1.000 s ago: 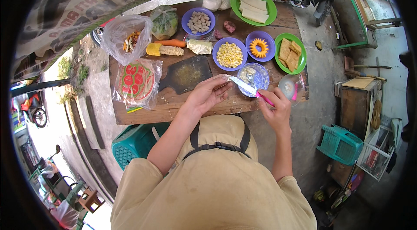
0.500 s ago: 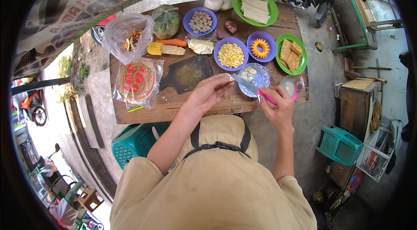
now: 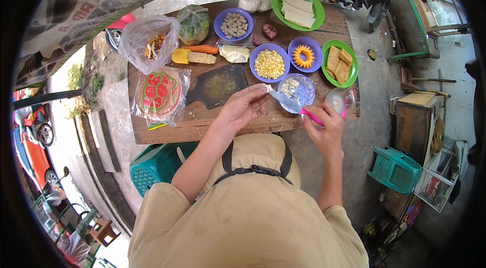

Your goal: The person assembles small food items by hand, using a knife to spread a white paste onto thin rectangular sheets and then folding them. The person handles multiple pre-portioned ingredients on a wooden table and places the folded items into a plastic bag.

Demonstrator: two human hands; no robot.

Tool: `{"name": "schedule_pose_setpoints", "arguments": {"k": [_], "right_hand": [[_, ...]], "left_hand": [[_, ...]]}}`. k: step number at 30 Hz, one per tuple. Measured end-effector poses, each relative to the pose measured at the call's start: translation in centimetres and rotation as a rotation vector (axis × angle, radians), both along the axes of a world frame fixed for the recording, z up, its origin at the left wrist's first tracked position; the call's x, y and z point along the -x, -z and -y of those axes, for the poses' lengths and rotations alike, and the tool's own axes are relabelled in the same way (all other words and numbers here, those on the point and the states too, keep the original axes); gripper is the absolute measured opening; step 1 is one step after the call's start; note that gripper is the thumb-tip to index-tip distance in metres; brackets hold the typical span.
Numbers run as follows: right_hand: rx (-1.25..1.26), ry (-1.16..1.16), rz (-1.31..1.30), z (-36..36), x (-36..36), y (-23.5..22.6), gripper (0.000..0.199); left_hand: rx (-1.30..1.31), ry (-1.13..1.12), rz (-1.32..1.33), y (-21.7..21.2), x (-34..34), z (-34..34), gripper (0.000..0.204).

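Observation:
My right hand [image 3: 325, 125] grips the pink handle of a knife [image 3: 287, 101], its blade pointing up and left toward my other hand. My left hand [image 3: 245, 104] pinches a small pale piece [image 3: 268, 88] between thumb and fingertips, and the blade's tip end is against or very close to it. What kind of food the piece is I cannot make out. Just beyond the blade stands a patterned blue-and-white bowl [image 3: 307, 85] with small whitish bits in it. To the left lies a dark cutting board [image 3: 217, 86] with a worn middle.
On the wooden table [image 3: 202, 120] are purple bowls of corn kernels [image 3: 269, 64] and greyish cubes [image 3: 234, 25], green plates of fried slabs [image 3: 339, 65] and white slabs [image 3: 297, 9], a carrot [image 3: 202, 49], corncobs [image 3: 193, 57] and plastic bags [image 3: 148, 43]. A teal stool [image 3: 159, 167] stands below.
The knife has turned slightly, its blade now sloping more steeply, and my right hand has shifted a little. A red car has come into sight at the far left.

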State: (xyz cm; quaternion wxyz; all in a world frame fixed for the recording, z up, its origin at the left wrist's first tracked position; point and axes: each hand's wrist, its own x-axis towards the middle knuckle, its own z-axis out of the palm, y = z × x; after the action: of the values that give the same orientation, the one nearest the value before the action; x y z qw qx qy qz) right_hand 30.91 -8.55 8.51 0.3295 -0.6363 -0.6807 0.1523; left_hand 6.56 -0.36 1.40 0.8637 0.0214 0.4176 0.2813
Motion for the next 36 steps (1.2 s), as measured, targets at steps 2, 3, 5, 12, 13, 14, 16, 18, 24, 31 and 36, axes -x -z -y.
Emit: {"name": "schedule_pose_setpoints", "arguments": {"k": [2,3,5,12,13,14,16,18,24,31,36], "right_hand": [[0.02,0.037,-0.028,0.0,0.1,-0.3,0.021],[0.03,0.056,-0.042,0.0,0.2,-0.4,0.021],[0.031,0.06,-0.016,-0.1,0.2,-0.6,0.021],[0.046,0.015,0.065,-0.5,0.2,-0.8,0.024],[0.033,0.028,0.066,-0.5,0.2,-0.8,0.023],[0.02,0.041,0.068,-0.6,0.2,-0.8,0.022],[-0.003,0.05,0.063,-0.6,0.1,-0.7,0.021],[-0.02,0.042,0.049,-0.7,0.1,-0.7,0.022],[0.021,0.018,0.081,-0.5,0.5,-0.8,0.022],[0.025,0.126,0.119,-0.1,-0.2,-2.2,0.024],[0.062,0.193,0.078,1.1,-1.2,-0.7,0.021]], "left_hand": [[0.001,-0.001,-0.007,0.0,0.0,0.0,0.024],[0.002,0.004,-0.017,0.0,0.0,0.0,0.024],[0.005,0.015,-0.038,0.0,-0.1,0.1,0.024],[0.024,0.041,-0.048,-0.5,-0.1,-0.1,0.023],[0.026,0.039,-0.052,-0.6,-0.1,-0.1,0.024],[0.028,0.038,-0.055,-0.6,-0.1,-0.2,0.024],[0.029,0.035,-0.065,-0.6,-0.2,-0.2,0.024],[0.028,0.033,-0.066,-0.5,-0.2,-0.2,0.024],[0.018,0.027,-0.072,-0.3,-0.1,-0.3,0.024],[0.02,0.025,-0.097,0.1,-0.1,-0.3,0.025],[0.015,0.013,-0.091,0.5,0.1,-0.2,0.026]]}}
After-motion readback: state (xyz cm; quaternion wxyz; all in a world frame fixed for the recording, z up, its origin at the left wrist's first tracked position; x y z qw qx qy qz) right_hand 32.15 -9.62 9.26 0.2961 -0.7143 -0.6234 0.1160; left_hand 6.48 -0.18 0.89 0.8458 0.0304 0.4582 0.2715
